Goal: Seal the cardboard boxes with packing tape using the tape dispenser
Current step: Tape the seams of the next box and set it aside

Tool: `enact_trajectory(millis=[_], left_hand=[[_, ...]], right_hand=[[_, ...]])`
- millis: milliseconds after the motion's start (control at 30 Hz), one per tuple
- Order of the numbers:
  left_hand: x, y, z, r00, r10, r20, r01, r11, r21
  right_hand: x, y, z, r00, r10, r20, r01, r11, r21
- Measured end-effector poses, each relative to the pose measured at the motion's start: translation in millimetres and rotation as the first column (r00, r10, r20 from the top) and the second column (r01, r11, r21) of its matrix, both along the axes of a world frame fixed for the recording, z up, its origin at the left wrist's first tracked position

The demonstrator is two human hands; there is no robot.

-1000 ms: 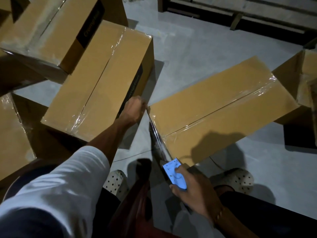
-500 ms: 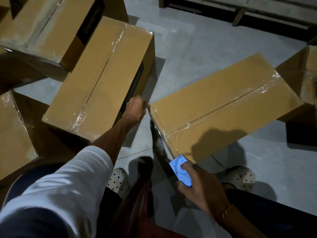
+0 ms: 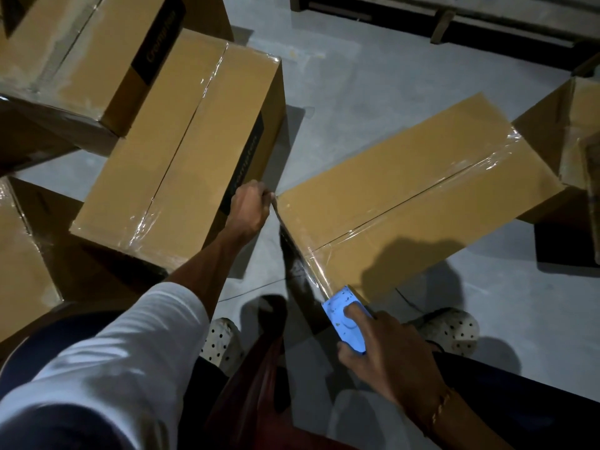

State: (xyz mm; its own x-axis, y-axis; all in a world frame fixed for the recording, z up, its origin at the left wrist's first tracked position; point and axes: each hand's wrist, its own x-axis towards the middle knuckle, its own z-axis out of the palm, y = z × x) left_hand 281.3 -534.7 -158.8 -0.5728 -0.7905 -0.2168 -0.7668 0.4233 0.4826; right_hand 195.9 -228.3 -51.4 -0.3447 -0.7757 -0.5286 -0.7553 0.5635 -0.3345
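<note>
A long brown cardboard box (image 3: 406, 190) lies on the floor in front of me, its centre seam covered with clear tape. My left hand (image 3: 248, 207) presses against the box's near left corner, fingers closed on the tape end there. A strip of clear tape (image 3: 302, 254) runs along the box's near short edge down to the blue tape dispenser (image 3: 345, 319). My right hand (image 3: 383, 349) grips the dispenser at the box's near right corner.
A taped box (image 3: 181, 147) stands left of my left hand, with more boxes (image 3: 74, 47) stacked behind it and another (image 3: 19, 254) at the far left. An open box (image 3: 574, 125) sits at the right edge. My feet in dotted slippers (image 3: 451, 329) rest on the grey floor.
My right hand has pulled the dispenser a little further along the box's near edge toward the right corner, lengthening the tape strip. My left hand stays at the left corner.
</note>
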Motion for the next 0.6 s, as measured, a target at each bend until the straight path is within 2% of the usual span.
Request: enact_trajectory(millis=[200, 433, 600], left_hand=[[-5.9, 3.7, 1.9, 0.998, 0.005, 0.065, -0.001, 0.999, -0.055], [-7.9, 4.1, 3.8, 0.995, -0.023, 0.101, 0.032, 0.996, -0.088], [-2.5, 1.8, 0.4, 0.991, 0.006, 0.137, 0.002, 0.998, -0.059]], right_hand=[[4.0, -4.4, -18.6, 0.99, -0.057, 0.13, 0.058, 0.998, -0.005], [0.4, -6.8, -26.9, 0.993, -0.042, 0.106, 0.044, 0.999, -0.014], [0.6, -10.5, -26.4, 0.987, -0.041, 0.153, 0.044, 0.999, -0.018]])
